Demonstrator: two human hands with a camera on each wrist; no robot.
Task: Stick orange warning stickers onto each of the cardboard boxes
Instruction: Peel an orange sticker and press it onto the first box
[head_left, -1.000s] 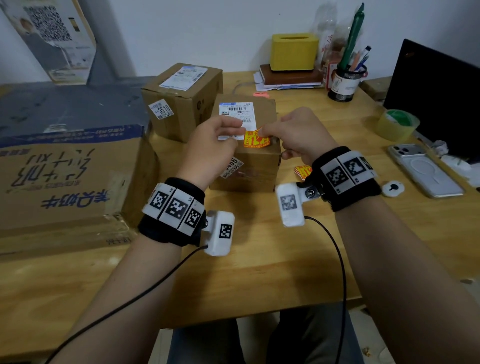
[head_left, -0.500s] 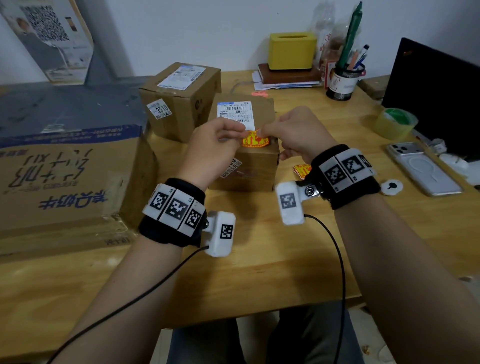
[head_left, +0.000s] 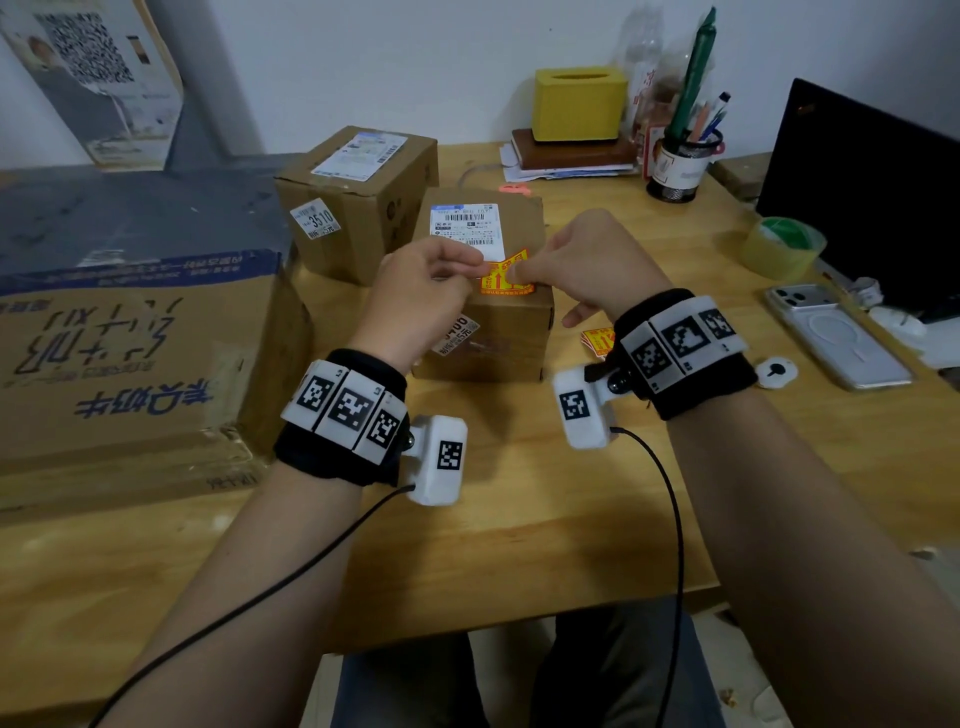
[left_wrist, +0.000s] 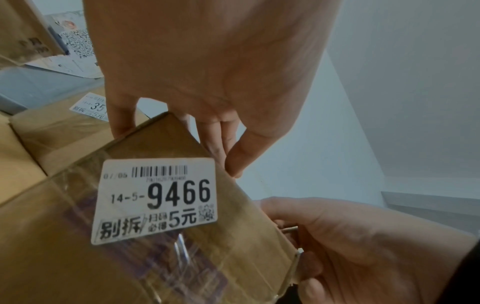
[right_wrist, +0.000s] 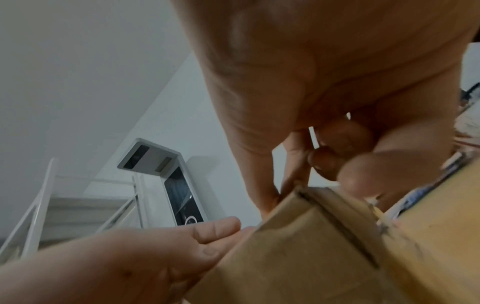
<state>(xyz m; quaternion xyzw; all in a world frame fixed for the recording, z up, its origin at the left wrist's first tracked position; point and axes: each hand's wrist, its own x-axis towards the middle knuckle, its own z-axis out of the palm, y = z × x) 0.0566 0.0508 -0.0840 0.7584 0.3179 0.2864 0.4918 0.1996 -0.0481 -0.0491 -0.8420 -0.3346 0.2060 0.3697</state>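
Note:
A small cardboard box stands mid-table with a white shipping label on top. An orange warning sticker lies at the front edge of its top, its far corner still raised. My left hand pinches the sticker's left edge and my right hand pinches its middle. The left wrist view shows the box's front with the 9466 tag and my left hand above its top edge. A second box stands behind on the left, and a large box at the far left. Neither shows an orange sticker.
A small pile of orange stickers lies right of the box, partly behind my right wrist. To the right are a phone, a tape roll and a dark screen. A pen cup and a yellow box stand at the back.
Both hands have brought the sticker down from just above the box onto the front of its top. The boxes have not moved.

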